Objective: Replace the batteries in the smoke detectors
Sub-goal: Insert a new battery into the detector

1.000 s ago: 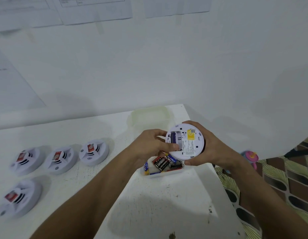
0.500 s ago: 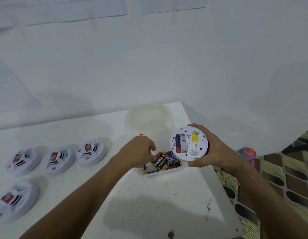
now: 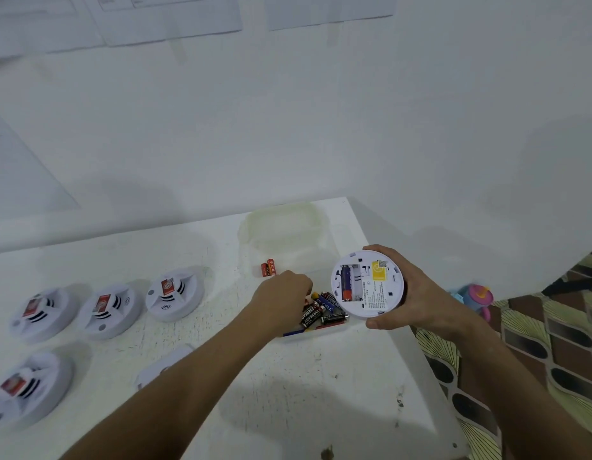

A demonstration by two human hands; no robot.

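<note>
Right hand, at centre right of the frame, grips a white round smoke detector with its back turned to the camera, fingers curled over the upper rim and thumb under the lower edge. Its open battery bay holds one blue battery with an orange end; the slot beside it shows white. A yellow label sits to the right of the bay.

Left hand reaches from the lower left over a clear tray of batteries, knuckles up, fingers bent down into the tray. Whether they hold a battery cannot be told, since the fingertips are hidden behind the hand itself. The tray lies on the white tabletop just below and left of the held detector, filled with black and blue cells lying across one another.

Two red batteries lie side by side on the tabletop just above the left hand. Behind them, toward the wall, stands a pale translucent container.

Four more smoke detectors rest face up at the left: three in a row, one below them near the left edge. A white cover piece lies partly under the left forearm. At the right edge, past the tabletop, a pink and blue plastic object lies on a patterned floor.
</note>
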